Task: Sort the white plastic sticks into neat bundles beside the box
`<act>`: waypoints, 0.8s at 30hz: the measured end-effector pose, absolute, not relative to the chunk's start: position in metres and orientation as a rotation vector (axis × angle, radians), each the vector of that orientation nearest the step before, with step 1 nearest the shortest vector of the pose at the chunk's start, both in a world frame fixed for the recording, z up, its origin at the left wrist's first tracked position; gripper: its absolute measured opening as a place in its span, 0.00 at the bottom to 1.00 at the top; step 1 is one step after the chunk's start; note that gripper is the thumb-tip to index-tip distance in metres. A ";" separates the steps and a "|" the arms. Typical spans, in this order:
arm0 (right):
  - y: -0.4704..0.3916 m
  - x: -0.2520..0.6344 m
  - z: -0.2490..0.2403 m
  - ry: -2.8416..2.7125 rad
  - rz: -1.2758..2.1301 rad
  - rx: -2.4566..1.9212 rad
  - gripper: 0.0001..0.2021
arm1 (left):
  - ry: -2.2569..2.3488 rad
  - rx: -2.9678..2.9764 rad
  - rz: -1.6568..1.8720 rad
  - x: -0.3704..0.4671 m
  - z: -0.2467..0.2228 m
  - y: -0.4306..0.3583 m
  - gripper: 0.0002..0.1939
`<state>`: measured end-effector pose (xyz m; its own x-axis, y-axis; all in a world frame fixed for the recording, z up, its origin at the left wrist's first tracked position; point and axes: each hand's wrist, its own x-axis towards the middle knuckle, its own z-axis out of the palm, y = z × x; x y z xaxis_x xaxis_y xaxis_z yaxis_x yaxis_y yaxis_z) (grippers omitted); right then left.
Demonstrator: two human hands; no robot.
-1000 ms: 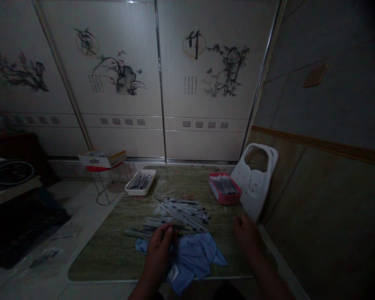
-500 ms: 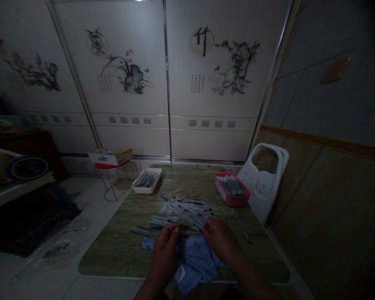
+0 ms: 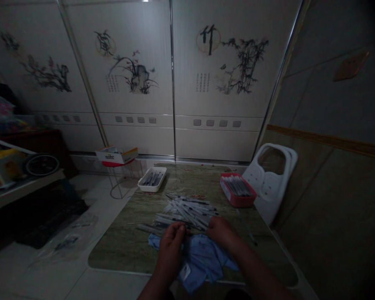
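Note:
My left hand (image 3: 171, 243) is closed in a pinch above the blue cloth (image 3: 201, 262), with a thin pen (image 3: 188, 229) apparently between thumb and forefinger; the dim light blurs it. Just to its right, my right hand (image 3: 222, 234) has its fingers curled together at the near edge of the pile of pens (image 3: 190, 210). Whatever those fingertips grip is hidden. Clear barrels with dark ends make up the pile, which spreads loosely across the middle of the table. Beneath both hands the cloth lies crumpled, showing a white label.
A white tray (image 3: 140, 186) of pens stands at the table's (image 3: 118, 246) far left, a red basket (image 3: 242, 202) of pens at far right. One pen (image 3: 247, 229) lies apart on the right. White folded chairs (image 3: 276, 196) lean behind; an open box (image 3: 115, 156) rests on a red stool.
The camera view has turned slightly left, so everything sits further right. Both hands stay close together over the cloth, nearly in the same pose.

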<state>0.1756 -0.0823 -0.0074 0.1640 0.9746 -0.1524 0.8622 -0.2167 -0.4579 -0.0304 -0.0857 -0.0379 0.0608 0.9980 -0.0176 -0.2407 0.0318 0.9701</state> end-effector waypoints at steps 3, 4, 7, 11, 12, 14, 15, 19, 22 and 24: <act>-0.088 0.181 -0.004 -1.784 0.592 -2.148 0.07 | 0.997 1.028 1.259 -0.030 -0.035 -0.087 0.19; -0.091 0.183 -0.003 -1.783 0.577 -2.144 0.07 | 0.995 1.033 1.258 -0.031 -0.035 -0.087 0.19; -0.100 0.187 0.002 -1.756 0.526 -2.107 0.06 | 0.990 1.060 1.248 -0.031 -0.034 -0.088 0.19; -0.114 0.178 0.011 -1.741 0.577 -1.897 0.06 | 0.976 1.059 1.238 -0.030 -0.034 -0.089 0.19; -0.117 0.173 0.014 -1.755 0.606 -1.836 0.06 | 0.959 1.050 1.225 -0.029 -0.033 -0.089 0.20; -0.122 0.160 0.018 -1.795 0.626 -1.741 0.05 | 0.909 1.034 1.199 -0.028 -0.032 -0.091 0.19; -0.123 0.153 0.020 -1.813 0.631 -1.711 0.05 | 0.886 1.028 1.197 -0.029 -0.032 -0.091 0.17; -0.118 0.142 0.015 -1.822 0.707 -1.660 0.04 | 0.907 1.030 1.220 -0.032 -0.033 -0.090 0.16; -0.107 0.152 0.005 -1.752 0.731 -1.679 0.05 | 0.985 0.992 1.248 -0.035 -0.034 -0.089 0.18; -0.101 0.162 -0.001 -1.726 0.649 -1.772 0.06 | 0.999 0.964 1.259 -0.036 -0.035 -0.088 0.18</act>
<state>0.1617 -0.1012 -0.0006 0.0466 0.9977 0.0494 0.7176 0.0010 -0.6964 -0.0356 -0.0883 -0.0349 0.0450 0.9972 -0.0596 -0.2853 0.0700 0.9559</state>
